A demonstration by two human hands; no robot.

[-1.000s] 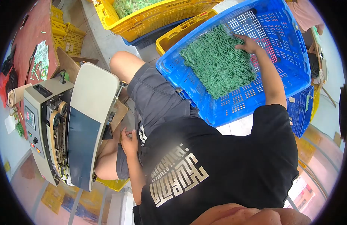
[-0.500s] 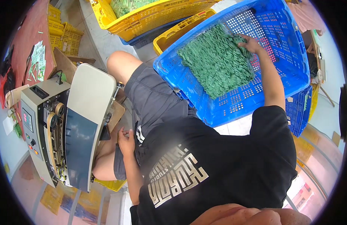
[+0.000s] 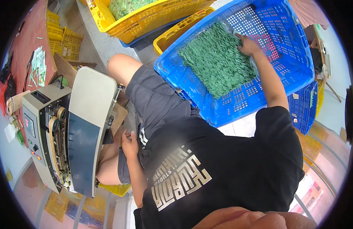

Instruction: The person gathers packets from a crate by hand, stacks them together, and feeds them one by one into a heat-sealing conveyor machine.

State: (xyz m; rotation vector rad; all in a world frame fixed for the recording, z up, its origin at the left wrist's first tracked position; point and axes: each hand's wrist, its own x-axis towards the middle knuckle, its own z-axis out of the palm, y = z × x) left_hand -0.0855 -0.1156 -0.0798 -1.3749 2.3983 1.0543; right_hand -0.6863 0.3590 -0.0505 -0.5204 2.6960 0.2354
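Note:
A large blue perforated plastic crate [image 3: 176, 82] stands at a tilt against my right thigh. Inside lies a thick, flat pile of green twisted cord-like pieces [image 3: 216, 61], packed in wavy rows; their exact kind is hard to make out. My right hand [image 3: 248, 45] reaches in over the crate's near right side and touches the pile's right edge, index finger stretched out, the other fingers partly hidden. Low by my left thigh rests my left hand [image 3: 129, 144], palm up with loosely spread fingers and nothing in it, near the machine.
On my left is a machine with belts, rollers and a control panel [image 3: 30, 124], fronted by a sloped plate [image 3: 83, 152]. Behind it, a red table [image 3: 29, 42] carries green-and-white packets [image 3: 38, 63]. Yellow crates [image 3: 146, 24] stand ahead; another person's pink clothing [image 3: 308, 11] shows at upper right.
My right hand has shifted slightly up and left along the pile's edge, its index finger now straighter. The view has moved a little; my left hand stays in place.

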